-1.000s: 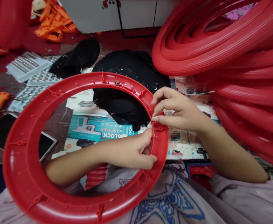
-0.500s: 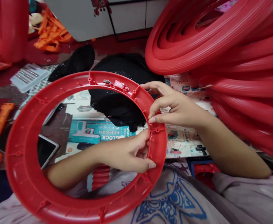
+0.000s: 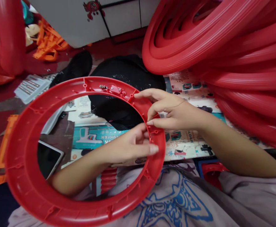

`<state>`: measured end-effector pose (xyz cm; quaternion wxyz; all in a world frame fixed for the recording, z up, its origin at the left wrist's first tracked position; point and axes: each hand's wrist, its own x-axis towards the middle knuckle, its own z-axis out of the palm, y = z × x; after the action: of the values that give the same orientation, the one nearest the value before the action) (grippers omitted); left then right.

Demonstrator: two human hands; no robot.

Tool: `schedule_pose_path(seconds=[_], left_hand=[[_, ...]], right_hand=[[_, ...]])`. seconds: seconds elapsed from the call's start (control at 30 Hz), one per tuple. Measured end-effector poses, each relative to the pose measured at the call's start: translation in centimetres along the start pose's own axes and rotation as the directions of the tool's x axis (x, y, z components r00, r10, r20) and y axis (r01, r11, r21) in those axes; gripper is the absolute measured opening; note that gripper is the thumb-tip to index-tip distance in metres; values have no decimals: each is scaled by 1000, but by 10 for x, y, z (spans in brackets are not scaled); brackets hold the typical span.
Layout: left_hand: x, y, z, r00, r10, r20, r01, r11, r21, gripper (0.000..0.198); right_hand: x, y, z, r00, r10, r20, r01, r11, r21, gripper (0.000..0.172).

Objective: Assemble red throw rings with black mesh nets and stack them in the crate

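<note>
A big red plastic ring (image 3: 22, 164) lies tilted over my lap, ribbed inner side up. My left arm passes through its hole, and my left hand (image 3: 133, 148) grips the ring's right inner edge, thumb flat on top. My right hand (image 3: 173, 110) rests on the same stretch from outside, its thumb and forefinger pinched together at the rim; whether they hold some small piece I cannot make out. A small metal part (image 3: 103, 86) sits fixed on the ring's far side.
A tall stack of red rings (image 3: 222, 47) fills the right side. Black mesh cloth (image 3: 126, 78) lies on printed toy cards (image 3: 97, 137). Grey trays of small parts (image 3: 30, 86), orange plastic pieces (image 3: 45, 44), a phone (image 3: 49, 157) and white cabinets (image 3: 86, 22) are to the left and behind.
The ring has turned slightly anticlockwise under my hands, its metal part shifting left. My left thumb has slid up onto the rim. The view has swung a little.
</note>
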<state>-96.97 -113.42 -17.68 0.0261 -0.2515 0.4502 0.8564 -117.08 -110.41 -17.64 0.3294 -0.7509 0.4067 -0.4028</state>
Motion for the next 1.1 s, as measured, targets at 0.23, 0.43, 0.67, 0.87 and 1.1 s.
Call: schedule_pose_path(seconds=[0.23, 0.43, 0.67, 0.87, 1.1], left_hand=[[14, -4, 12, 907, 241, -346, -241, 970, 44, 38], [7, -4, 14, 945, 179, -273, -153, 982, 113, 32], [-3, -7, 9, 985, 162, -50, -138, 935, 325, 31], [-6, -2, 10, 995, 96, 6, -91, 917, 387, 30], [-4, -4, 8, 997, 78, 19, -79, 918, 388, 32]], right_hand=[[3, 2, 5, 999, 29, -23, -28, 999, 39, 10], [3, 2, 2, 997, 41, -66, -38, 998, 47, 6], [2, 0, -5, 1000, -12, -6, 13, 998, 58, 3], [1, 2, -3, 999, -37, 6, 37, 998, 58, 4], [2, 0, -2, 996, -83, -16, 84, 993, 85, 5]])
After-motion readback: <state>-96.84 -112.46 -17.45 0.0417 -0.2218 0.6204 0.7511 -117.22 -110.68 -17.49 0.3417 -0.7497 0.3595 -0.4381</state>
